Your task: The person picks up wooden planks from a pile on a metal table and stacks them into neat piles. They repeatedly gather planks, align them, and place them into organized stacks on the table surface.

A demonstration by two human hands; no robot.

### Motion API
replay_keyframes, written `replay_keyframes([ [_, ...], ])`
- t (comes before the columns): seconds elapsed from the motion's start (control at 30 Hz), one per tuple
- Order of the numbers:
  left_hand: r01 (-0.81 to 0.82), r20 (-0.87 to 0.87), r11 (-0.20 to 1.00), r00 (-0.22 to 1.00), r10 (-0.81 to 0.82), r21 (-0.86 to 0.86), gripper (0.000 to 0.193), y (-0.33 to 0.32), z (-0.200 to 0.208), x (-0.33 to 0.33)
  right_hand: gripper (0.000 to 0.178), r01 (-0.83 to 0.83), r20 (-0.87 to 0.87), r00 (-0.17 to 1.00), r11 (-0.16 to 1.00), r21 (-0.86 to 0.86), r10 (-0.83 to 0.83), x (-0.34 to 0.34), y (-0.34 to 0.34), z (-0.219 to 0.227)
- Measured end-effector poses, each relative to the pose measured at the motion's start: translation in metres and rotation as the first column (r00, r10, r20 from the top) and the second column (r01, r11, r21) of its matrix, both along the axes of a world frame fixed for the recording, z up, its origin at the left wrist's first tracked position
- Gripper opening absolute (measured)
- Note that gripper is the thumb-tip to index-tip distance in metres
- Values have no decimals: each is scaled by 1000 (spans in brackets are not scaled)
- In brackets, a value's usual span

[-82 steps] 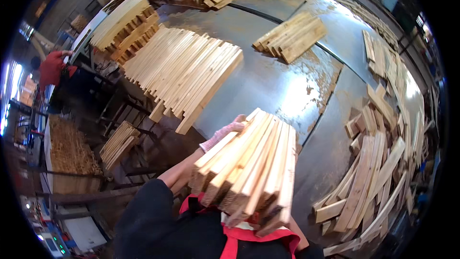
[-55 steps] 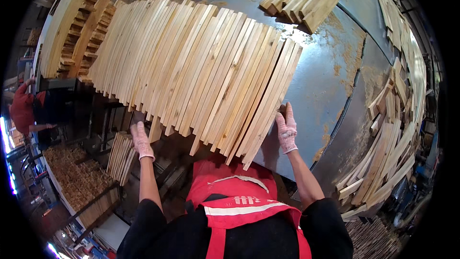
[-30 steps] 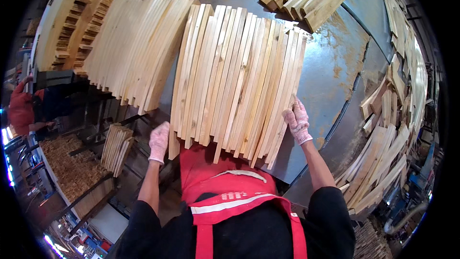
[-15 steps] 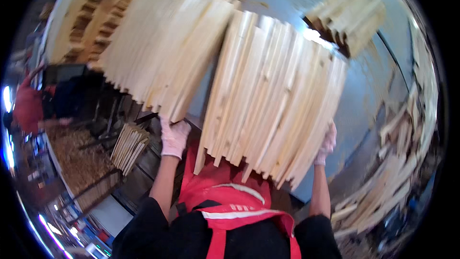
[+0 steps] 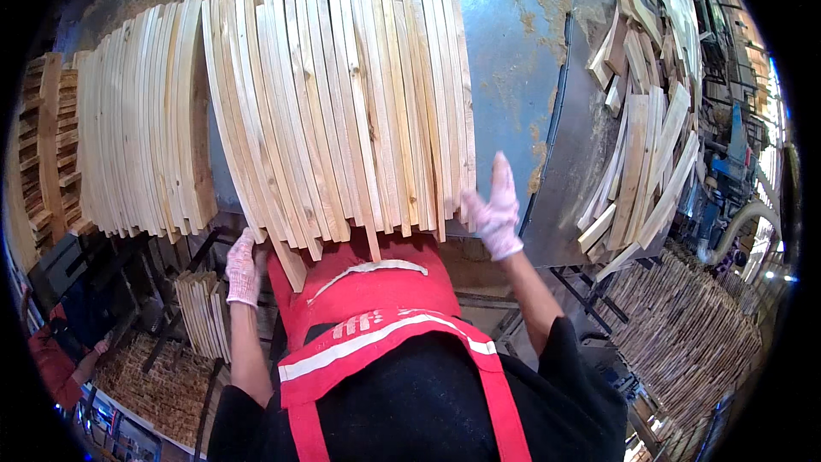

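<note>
A row of long pale wooden slats (image 5: 342,103) lies side by side on a blue-grey metal table (image 5: 513,60), their near ends uneven and some jutting over my red apron (image 5: 376,291). My right hand (image 5: 496,212), in a whitish knit glove, is open beside the row's near right corner, with thumb and fingers spread. At the near left corner, by a slat that sticks out, is my gloved left hand (image 5: 244,269). Its fingers are bunched and partly hidden, so its grip does not show. A second row of slats (image 5: 141,120) lies to the left, across a narrow gap.
Stacked wood (image 5: 51,154) stands at the far left. Loose offcuts (image 5: 637,145) are heaped along the right side. Below the table are a small slat bundle (image 5: 201,312), a block of stacked wood (image 5: 158,385) and a large wood stack (image 5: 684,334). Another person's red sleeve (image 5: 56,359) shows at lower left.
The view has turned, shifting both rows leftward in it. My right hand has come off the row's right side and spread. My left hand has left the left row for the other row's corner.
</note>
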State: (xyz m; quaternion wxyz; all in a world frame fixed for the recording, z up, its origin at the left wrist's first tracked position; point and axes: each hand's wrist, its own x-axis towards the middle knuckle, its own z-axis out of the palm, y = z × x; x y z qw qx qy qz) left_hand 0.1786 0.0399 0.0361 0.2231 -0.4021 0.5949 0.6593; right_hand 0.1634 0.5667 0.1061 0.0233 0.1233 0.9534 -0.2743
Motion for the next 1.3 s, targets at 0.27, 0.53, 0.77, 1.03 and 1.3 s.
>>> replay_keyframes([
  [0.27, 21, -300, 864, 933, -198, -503, 41, 40, 24, -96, 53, 52, 586, 796, 982, 182, -151, 84, -89, -6],
  [0.53, 87, -279, 826, 917, -285, -557, 53, 61, 19, -147, 24, 141, -68, 985, 963, -229, -160, 51, -60, 150],
  [0.77, 27, -318, 953, 939, -128, -303, 62, 63, -7, -174, 33, 522, 99, 770, 534, -665, -630, 46, 15, 263],
  [1.03, 16, -262, 861, 949, -173, -509, 64, 80, -20, -187, 20, 370, -219, 696, 602, -707, -684, -70, 71, 112],
  [1.3, 120, -115, 895, 976, -186, -429, 65, 114, 83, -224, 44, 237, -295, 932, 970, 62, -209, -375, 145, -68],
])
